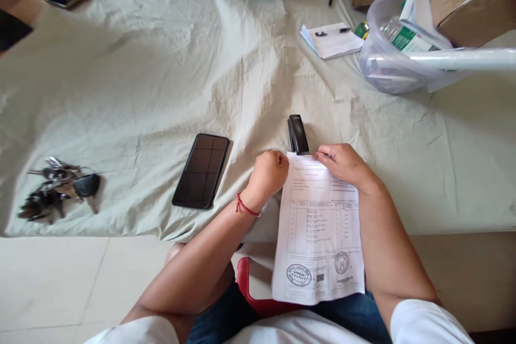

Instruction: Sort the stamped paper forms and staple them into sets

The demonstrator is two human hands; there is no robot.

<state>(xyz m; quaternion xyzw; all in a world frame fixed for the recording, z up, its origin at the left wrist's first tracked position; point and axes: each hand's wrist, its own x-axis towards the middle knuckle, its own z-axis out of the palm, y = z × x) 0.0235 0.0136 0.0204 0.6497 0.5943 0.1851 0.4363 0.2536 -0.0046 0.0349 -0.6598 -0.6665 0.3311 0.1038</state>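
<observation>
Wrinkled pale cloth [161,64] covers the whole work surface, soft and bunchy, so things on it can slide or snag. Printed paper sheets [318,236] lie lower centre, top edge on the cloth, bottom half hanging off the edge over the lap: light, floppy, probably more than one sheet, will bend if lifted from one corner; best pinched at the top edge near the stapler with the other hand flattening it. Black stapler [297,134] sits just above the paper's top edge at centre frame, touching or nearly so; rigid, small, dense for its size, grip around the body. Left hand [268,174] is a closed fist, fingers curled together at the paper's upper left corner; can't tell if it pinches the sheet. Right hand [342,164] lies palm down on the upper right corner, fingers together and extended toward the stapler, pressing the paper. Both forearms come up from bottom frame, flanking the sheet. Phone [201,170] lies left of centre, keys [60,188] far left.
</observation>
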